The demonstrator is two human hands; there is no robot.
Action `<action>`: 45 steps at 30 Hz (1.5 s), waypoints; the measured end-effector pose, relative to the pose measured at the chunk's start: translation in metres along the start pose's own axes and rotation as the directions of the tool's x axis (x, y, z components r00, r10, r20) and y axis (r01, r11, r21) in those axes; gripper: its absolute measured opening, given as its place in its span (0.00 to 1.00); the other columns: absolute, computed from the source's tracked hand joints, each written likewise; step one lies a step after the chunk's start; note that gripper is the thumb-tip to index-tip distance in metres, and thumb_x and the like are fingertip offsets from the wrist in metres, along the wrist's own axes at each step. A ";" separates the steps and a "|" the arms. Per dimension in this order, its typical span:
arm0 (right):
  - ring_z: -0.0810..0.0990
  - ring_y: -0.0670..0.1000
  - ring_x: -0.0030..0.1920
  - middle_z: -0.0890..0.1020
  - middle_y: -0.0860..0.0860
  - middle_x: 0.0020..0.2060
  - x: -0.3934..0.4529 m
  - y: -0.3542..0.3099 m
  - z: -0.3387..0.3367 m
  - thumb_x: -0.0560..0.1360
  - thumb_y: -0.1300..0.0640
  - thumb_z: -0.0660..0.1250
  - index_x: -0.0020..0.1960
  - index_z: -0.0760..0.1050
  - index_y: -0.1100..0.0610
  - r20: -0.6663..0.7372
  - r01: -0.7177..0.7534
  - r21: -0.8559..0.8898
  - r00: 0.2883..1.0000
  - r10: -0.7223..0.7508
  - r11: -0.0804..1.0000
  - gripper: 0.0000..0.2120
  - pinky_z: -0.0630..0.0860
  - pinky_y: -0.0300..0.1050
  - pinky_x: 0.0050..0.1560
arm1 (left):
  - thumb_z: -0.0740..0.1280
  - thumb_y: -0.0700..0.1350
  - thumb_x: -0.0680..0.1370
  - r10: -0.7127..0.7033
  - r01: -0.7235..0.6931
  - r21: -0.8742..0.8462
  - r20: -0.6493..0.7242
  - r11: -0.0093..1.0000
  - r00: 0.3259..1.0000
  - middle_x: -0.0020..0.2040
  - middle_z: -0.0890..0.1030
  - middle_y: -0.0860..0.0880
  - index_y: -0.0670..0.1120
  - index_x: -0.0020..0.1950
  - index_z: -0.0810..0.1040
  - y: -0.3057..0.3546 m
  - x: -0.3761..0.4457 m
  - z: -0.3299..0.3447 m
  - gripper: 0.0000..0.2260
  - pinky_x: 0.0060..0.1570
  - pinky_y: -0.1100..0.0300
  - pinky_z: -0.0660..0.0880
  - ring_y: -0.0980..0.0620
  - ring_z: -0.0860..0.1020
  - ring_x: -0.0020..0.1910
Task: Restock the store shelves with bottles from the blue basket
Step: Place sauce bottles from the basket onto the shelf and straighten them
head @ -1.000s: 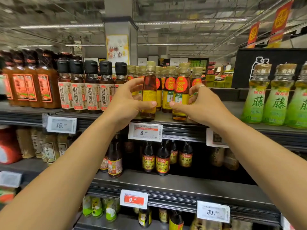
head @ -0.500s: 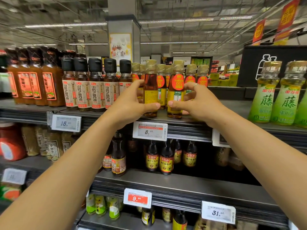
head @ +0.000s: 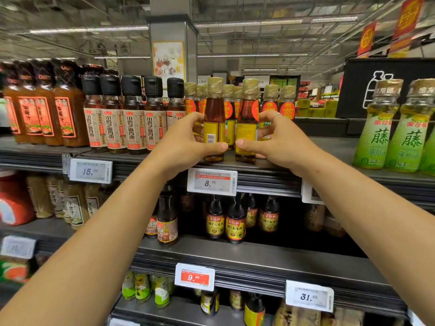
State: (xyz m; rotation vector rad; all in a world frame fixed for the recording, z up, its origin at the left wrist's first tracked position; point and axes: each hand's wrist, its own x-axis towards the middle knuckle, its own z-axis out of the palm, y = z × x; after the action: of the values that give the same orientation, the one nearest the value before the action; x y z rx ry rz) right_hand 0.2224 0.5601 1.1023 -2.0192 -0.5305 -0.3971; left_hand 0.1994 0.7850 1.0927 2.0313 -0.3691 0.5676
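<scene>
Two small amber oil bottles with gold caps and yellow labels stand upright at the front of the top shelf (head: 329,147). My left hand (head: 186,143) grips the left bottle (head: 213,114), thumb across its lower front. My right hand (head: 275,140) grips the right bottle (head: 247,114) the same way, with a ring on one finger. The two thumbs nearly meet between the bottles. Several matching bottles (head: 287,100) stand behind them. The blue basket is out of view.
Black-capped sesame oil bottles (head: 136,114) and orange sauce bottles (head: 47,107) fill the shelf to the left. Green-labelled bottles (head: 397,128) stand to the right. Price tags (head: 211,182) hang on the shelf edge. Lower shelves (head: 259,257) hold dark bottles.
The right bottle's label has turned so its back faces me. Both hands stay on the bottles, and the view has shifted slightly.
</scene>
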 end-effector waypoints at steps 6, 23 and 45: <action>0.85 0.46 0.44 0.79 0.46 0.48 0.003 0.002 -0.002 0.72 0.56 0.78 0.65 0.69 0.47 0.042 -0.049 0.121 0.998 0.044 0.991 0.27 0.85 0.48 0.47 | 0.81 0.47 0.70 -0.058 0.058 -0.009 0.035 0.998 0.998 0.56 0.75 0.59 0.59 0.71 0.67 0.001 -0.002 -0.004 0.35 0.41 0.64 0.81 0.64 0.82 0.47; 0.84 0.48 0.53 0.80 0.49 0.52 0.002 0.003 -0.004 0.75 0.59 0.76 0.57 0.71 0.43 0.128 -0.054 0.191 0.991 0.029 0.980 0.19 0.85 0.45 0.50 | 0.79 0.48 0.71 -0.090 0.087 0.077 0.034 0.993 0.995 0.50 0.85 0.54 0.56 0.60 0.77 0.010 -0.008 0.000 0.20 0.55 0.49 0.81 0.56 0.84 0.47; 0.81 0.50 0.58 0.77 0.48 0.58 0.005 -0.011 0.009 0.69 0.42 0.79 0.78 0.61 0.50 0.095 -0.014 -0.123 0.995 0.026 0.992 0.45 0.82 0.53 0.59 | 0.82 0.56 0.66 0.032 0.039 0.384 -0.176 0.922 0.984 0.43 0.76 0.61 0.54 0.55 0.72 0.009 -0.010 -0.005 0.26 0.35 0.69 0.68 0.64 0.77 0.42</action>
State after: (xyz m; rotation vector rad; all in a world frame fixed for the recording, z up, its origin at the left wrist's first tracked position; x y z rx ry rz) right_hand 0.2216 0.5736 1.1087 -2.1691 -0.5562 -0.3277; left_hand 0.1850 0.7854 1.0962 2.3319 -0.1504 0.8705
